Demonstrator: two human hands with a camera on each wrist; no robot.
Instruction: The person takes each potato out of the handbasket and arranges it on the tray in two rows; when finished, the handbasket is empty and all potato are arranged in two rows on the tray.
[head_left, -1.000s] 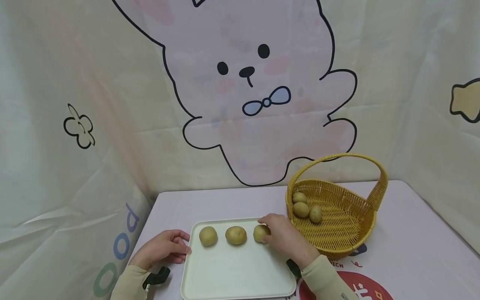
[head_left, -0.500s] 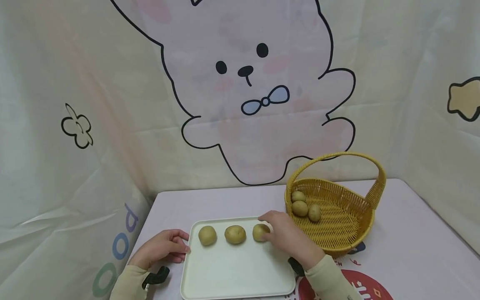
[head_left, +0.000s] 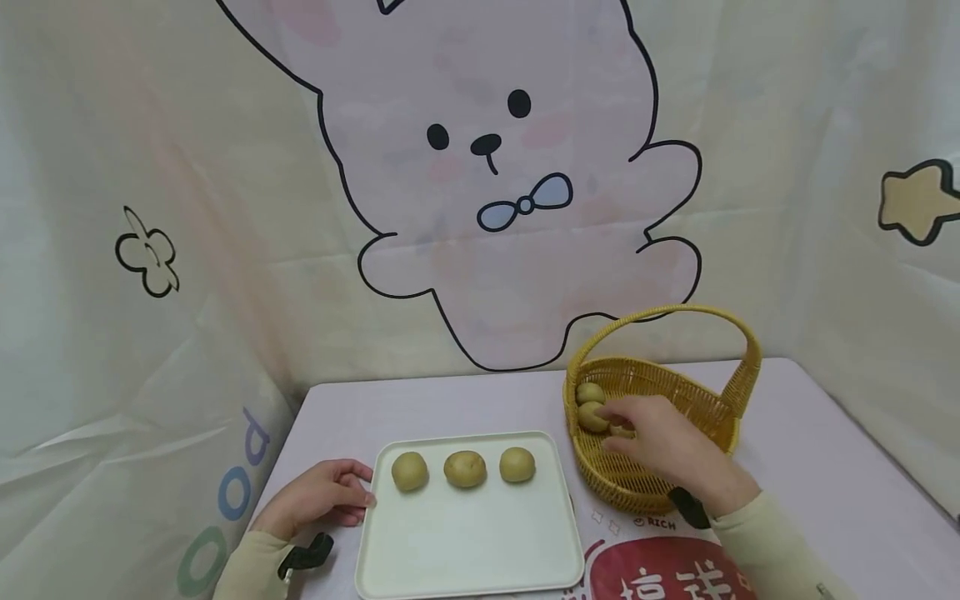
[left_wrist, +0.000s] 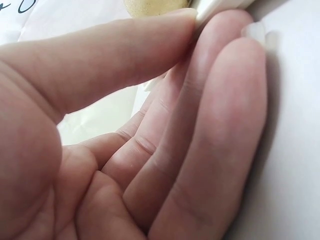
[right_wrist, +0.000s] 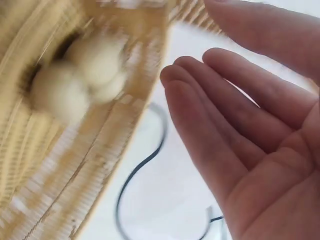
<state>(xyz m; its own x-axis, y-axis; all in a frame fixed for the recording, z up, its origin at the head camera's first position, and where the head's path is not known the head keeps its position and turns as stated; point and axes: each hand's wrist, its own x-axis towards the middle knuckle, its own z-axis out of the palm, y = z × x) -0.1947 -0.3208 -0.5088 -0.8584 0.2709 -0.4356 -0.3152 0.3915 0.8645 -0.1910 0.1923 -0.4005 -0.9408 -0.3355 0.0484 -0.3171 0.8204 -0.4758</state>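
A row of three potatoes, left (head_left: 409,472), middle (head_left: 465,469) and right (head_left: 517,465), lies along the far side of a white tray (head_left: 468,542). My left hand (head_left: 311,497) pinches the tray's left rim between thumb and fingers; the left wrist view shows the thumb tip (left_wrist: 187,20) against that rim. Over the yellow wicker basket (head_left: 618,492) reaches my right hand (head_left: 667,437), fingers loosely extended and holding nothing. Inside the basket, at its left, sit a rear potato (head_left: 590,392), a nearer potato (head_left: 592,417) and a third, mostly hidden behind the fingers. The right wrist view blurs them.
An arched handle (head_left: 675,308) rises over the basket. A red printed patch (head_left: 667,567) marks the pale tablecloth (head_left: 442,408) in front of it. Behind the table hangs a curtain (head_left: 480,275) with a cartoon animal.
My right hand has let go of the right-hand potato on the tray and moved right, over the basket. The left hand keeps its place at the tray's rim. The head view has shifted slightly.
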